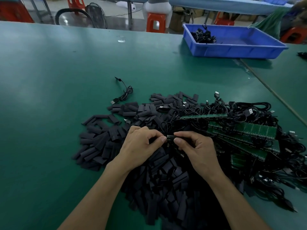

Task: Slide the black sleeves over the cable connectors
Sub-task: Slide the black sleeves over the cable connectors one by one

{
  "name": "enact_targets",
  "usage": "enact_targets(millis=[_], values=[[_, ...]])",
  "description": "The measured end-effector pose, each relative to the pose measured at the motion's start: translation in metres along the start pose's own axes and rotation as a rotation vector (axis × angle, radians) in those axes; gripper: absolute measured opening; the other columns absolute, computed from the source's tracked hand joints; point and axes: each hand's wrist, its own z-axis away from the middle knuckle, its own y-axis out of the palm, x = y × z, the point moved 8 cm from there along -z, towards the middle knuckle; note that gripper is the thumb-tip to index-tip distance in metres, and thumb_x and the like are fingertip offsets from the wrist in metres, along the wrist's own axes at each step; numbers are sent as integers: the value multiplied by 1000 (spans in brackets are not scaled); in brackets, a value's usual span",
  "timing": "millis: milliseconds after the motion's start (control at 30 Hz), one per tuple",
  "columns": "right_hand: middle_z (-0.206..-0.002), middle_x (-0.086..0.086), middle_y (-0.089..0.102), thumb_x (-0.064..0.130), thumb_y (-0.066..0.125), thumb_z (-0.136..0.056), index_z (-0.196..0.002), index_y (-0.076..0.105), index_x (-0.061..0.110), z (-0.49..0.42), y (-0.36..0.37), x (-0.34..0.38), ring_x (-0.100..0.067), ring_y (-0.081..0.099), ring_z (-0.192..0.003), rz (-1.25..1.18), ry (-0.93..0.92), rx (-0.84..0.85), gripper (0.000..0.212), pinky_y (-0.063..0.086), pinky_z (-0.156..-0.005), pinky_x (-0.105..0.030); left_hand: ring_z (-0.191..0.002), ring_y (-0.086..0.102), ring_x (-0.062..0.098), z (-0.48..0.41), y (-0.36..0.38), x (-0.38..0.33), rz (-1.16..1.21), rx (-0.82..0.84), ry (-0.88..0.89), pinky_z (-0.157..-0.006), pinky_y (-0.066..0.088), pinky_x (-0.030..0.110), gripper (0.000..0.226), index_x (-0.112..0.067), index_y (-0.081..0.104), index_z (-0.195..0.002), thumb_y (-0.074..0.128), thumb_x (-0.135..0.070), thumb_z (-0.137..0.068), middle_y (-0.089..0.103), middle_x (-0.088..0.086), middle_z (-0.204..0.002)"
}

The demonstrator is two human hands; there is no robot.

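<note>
Two hands [141, 146] [198, 151] pinch one connector [170, 136].

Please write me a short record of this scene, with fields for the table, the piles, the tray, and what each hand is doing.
surface: green table
left pile: black sleeves, a loose heap
right pile: tangled black cables, with green circuit boards lying among them
single cable: lies apart, beyond the sleeves
blue tray: far right, holds a small cable bundle
left hand: pinches a small black part
right hand: pinches the same part from the other side
unclear: whether the sleeve is already on
</note>
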Motion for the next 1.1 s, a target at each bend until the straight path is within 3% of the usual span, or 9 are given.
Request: enact_targets(millis=[167, 300, 400, 500, 600, 733, 833, 900, 1100], values=[[-98, 17, 75, 39, 73, -78, -100, 74, 38, 0, 3, -1, -4, 71, -94, 6, 8, 33, 22, 56, -82, -22, -79, 55, 4, 0, -1, 0, 23, -8, -23, -96, 28, 22, 13, -47, 66, -83, 56, -53, -88, 54, -19, -62], [-87, 20, 73, 40, 68, -82, -96, 73, 37, 1, 2, 3, -3, 70, -76, 44, -29, 2, 14, 51, -69, -13, -71, 58, 5, -1, -1, 0, 48, 12, -38, -100, 35, 32, 13, -47, 68, -80, 59, -54, -87, 59, -16, -64], [-83, 17, 74, 29, 70, -88, -93, 73, 33, 1, 1, 2, -5, 69, -70, 40, -20, -16, 8, 51, -65, -13, -69, 59, 4, -1, -1, -3, 75, 19, -32, -97, 42, 41, 12, -46, 69, -79, 61, -52, -86, 63, -15, -65], [-82, 12, 74, 19, 70, -92, -91, 73, 31, 0, 1, -1, -7, 69, -68, 22, 13, -15, 13, 53, -63, -16, -69, 60, 4, -1, -2, -6, 78, 15, -34, -100, 40, 41, 10, -50, 65, -77, 62, -51, -86, 63, -16, -65], [-82, 9, 75, 22, 71, -90, -93, 74, 29, -1, 0, -2, -9, 70, -69, 1, 21, -13, 8, 54, -65, -19, -72, 61, 6, -1, -2, -6, 81, 6, -34, -103, 36, 39, 9, -51, 64, -77, 61, -52, -86, 65, -15, -67], [-92, 15, 75, 32, 76, -79, -98, 75, 35, 2, 2, 0, -6, 72, -84, -28, 23, 22, 19, 55, -74, -18, -72, 62, 5, 0, -2, -3, 94, 15, -51, -102, 37, 39, 12, -47, 68, -79, 60, -52, -86, 68, -13, -70], [-96, 15, 76, 30, 78, -76, -99, 75, 36, 3, 4, 0, -6, 72, -91, -40, 29, 44, 24, 57, -79, -20, -64, 58, 1, -1, -2, -1, 125, 12, -45, -88, 43, 39, 18, -33, 77, -82, 65, -44, -90, 65, -17, -65], [-93, 17, 75, 33, 76, -76, -97, 75, 36, 3, 4, 1, -4, 72, -89, -18, 20, 32, 21, 56, -78, -19, -63, 59, 1, -1, -3, -2, 116, 13, -34, -87, 46, 42, 14, -31, 77, -82, 69, -38, -92, 65, -19, -65], [-77, 17, 72, 14, 76, -87, -92, 73, 32, 2, 2, 1, -3, 69, -68, 31, 14, -1, 20, 50, -64, -12, -68, 63, 5, -1, -3, -6, 123, 18, -33, -93, 47, 48, 12, -30, 77, -80, 74, -33, -91, 67, -19, -67]])
